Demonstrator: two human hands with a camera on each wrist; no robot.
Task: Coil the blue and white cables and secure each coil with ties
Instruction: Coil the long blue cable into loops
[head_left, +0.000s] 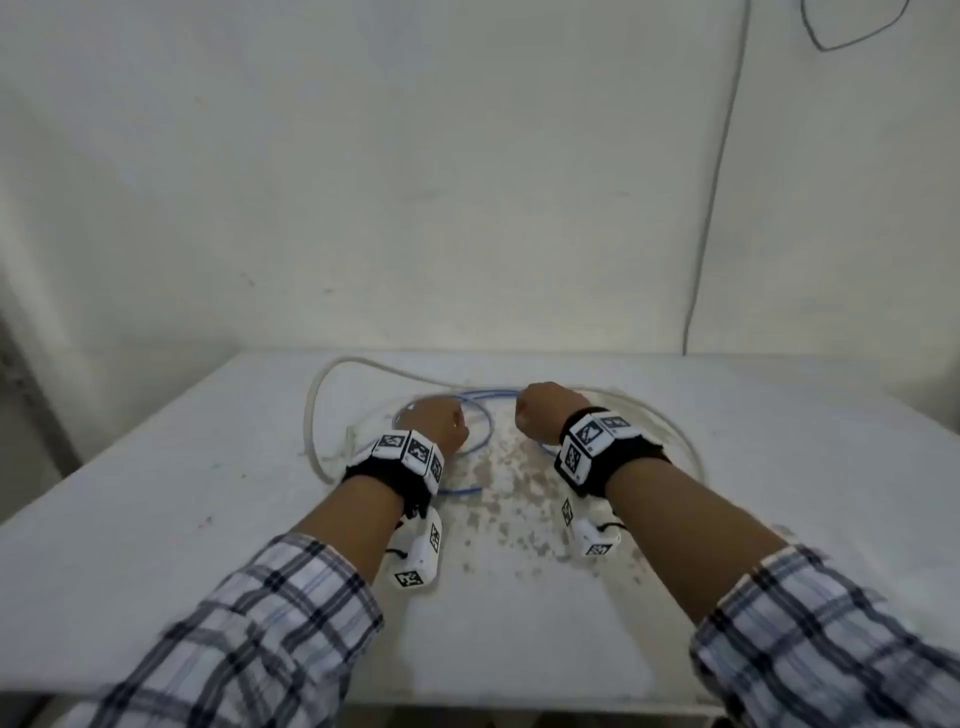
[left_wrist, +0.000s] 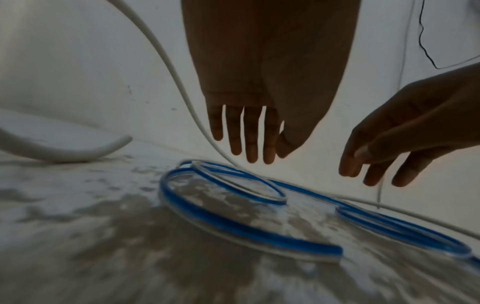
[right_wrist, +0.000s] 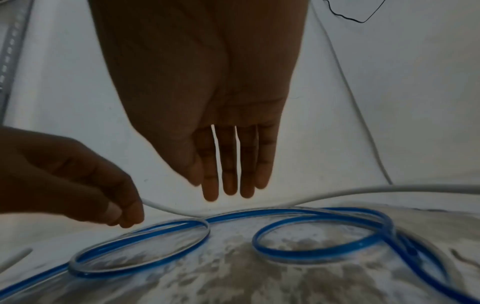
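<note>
Head view: two hands' fingers hang straight, holding nothing, over one blue cable (head_left: 480, 415) and one white cable (head_left: 314, 415).

Your two forearms in plaid sleeves (head_left: 270, 618) reach over a worn white bench (head_left: 156, 499). Your left hand (head_left: 439, 423) and right hand (head_left: 545, 413), each with a marker-covered wristband (head_left: 408, 449), hover over a blue cable (head_left: 480, 415) lying in loose loops. A white cable (head_left: 332, 387) curves around it. A thin wire (head_left: 719, 171) hangs on the wall behind.
</note>
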